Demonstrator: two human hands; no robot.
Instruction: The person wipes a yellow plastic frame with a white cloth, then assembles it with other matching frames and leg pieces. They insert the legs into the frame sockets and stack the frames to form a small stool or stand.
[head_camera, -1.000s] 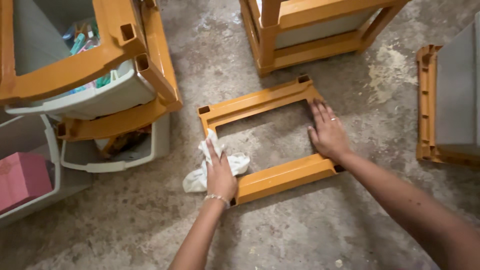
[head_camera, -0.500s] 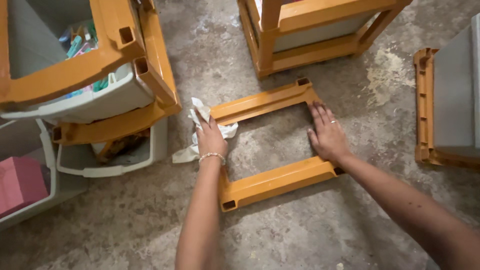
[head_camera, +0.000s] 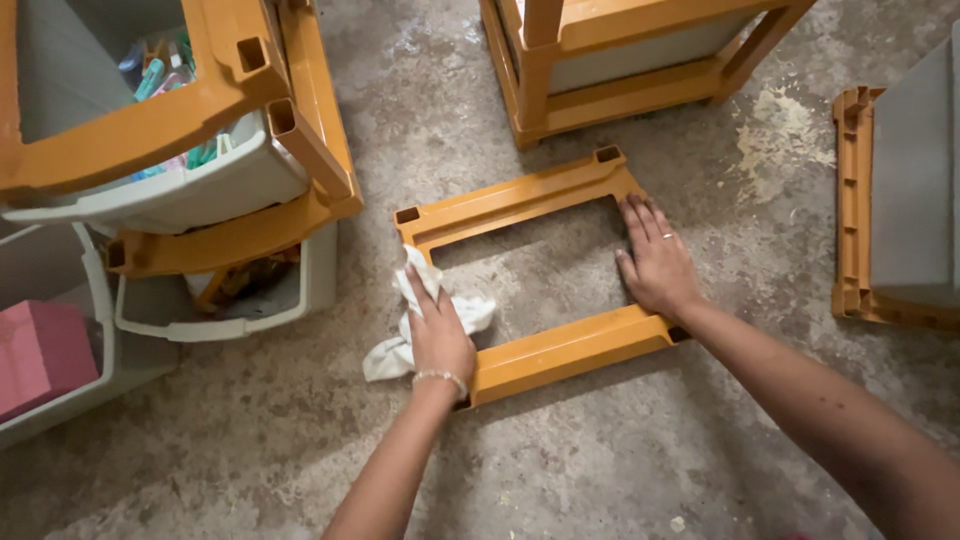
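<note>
An orange plastic frame (head_camera: 545, 282) lies flat on the concrete floor (head_camera: 600, 470). It is steadied by the right hand (head_camera: 655, 262), spread flat on its side rail, while a white cloth (head_camera: 425, 320) is pressed under the left hand (head_camera: 437, 335) against the opposite rail.

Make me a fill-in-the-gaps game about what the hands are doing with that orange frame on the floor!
1. The left hand presses a crumpled ____ cloth against the orange frame.
2. The right hand lies ____ on the frame's right side, fingers spread.
3. On the left wrist sits a thin ____.
4. The frame lies on a rough grey ____.

Missing words: white; flat; bracelet; floor
</note>
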